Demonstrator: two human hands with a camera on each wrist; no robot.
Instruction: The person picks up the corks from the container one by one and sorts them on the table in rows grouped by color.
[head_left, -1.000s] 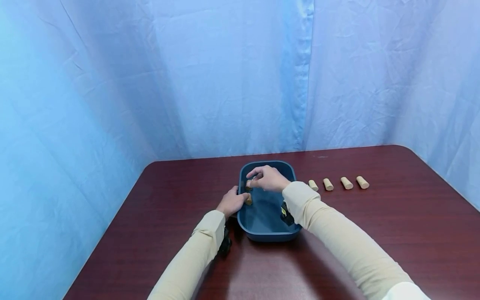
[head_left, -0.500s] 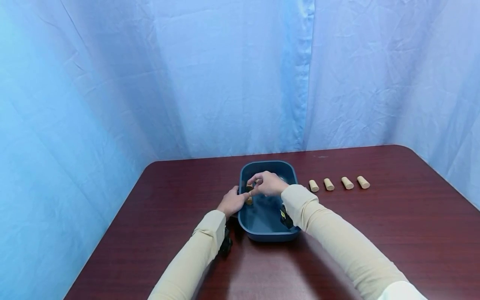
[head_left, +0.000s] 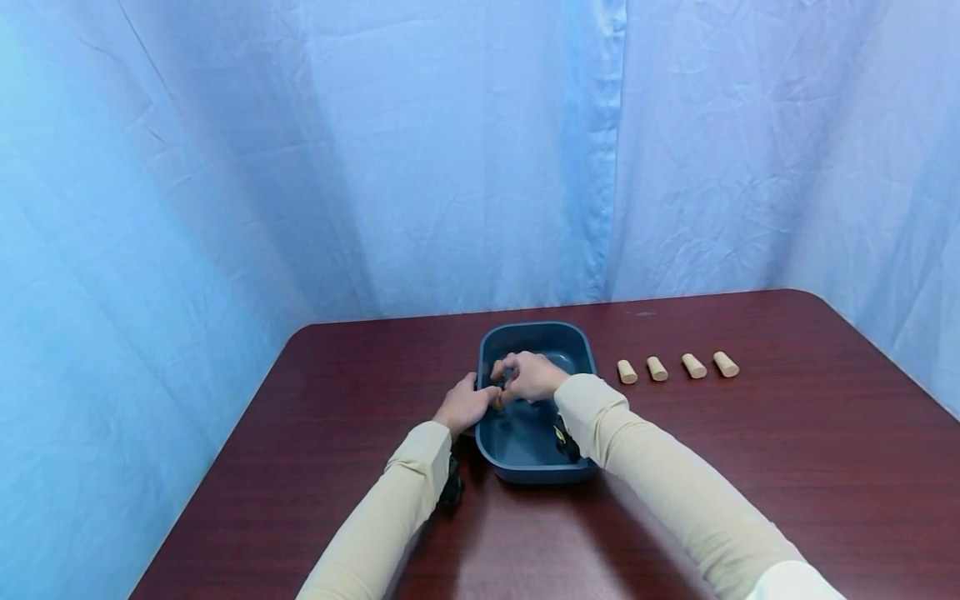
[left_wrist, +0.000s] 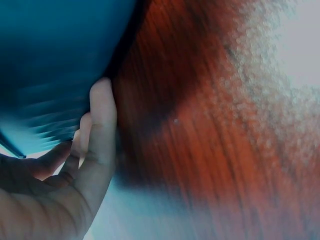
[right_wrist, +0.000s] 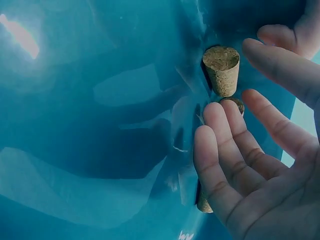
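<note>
A dark blue basin (head_left: pixel 536 475) stands on the table. My left hand (head_left: pixel 461 407) holds its left wall, thumb over the rim and fingers along the outside (left_wrist: pixel 102 120). Inside the basin, my right hand (head_left: pixel 531 377) hovers by that same wall with fingers spread. In the right wrist view, a tapered cork stopper (right_wrist: pixel 222 72) sits just off the thumb and index fingertips, apparently without being gripped. A second cork (right_wrist: pixel 234 105) shows partly behind the fingers, and a third cork (right_wrist: pixel 204 202) is mostly hidden by them.
Several corks lie in a row on the table right of the basin, from the nearest cork (head_left: pixel 627 372) to the farthest cork (head_left: pixel 725 364). The dark red wooden table (head_left: pixel 360 375) has a pale blue curtain (head_left: pixel 465 167) behind it.
My right hand has moved a little toward me along the basin's left wall, closer to the left thumb. The left hand keeps its hold, and the table corks stay put.
</note>
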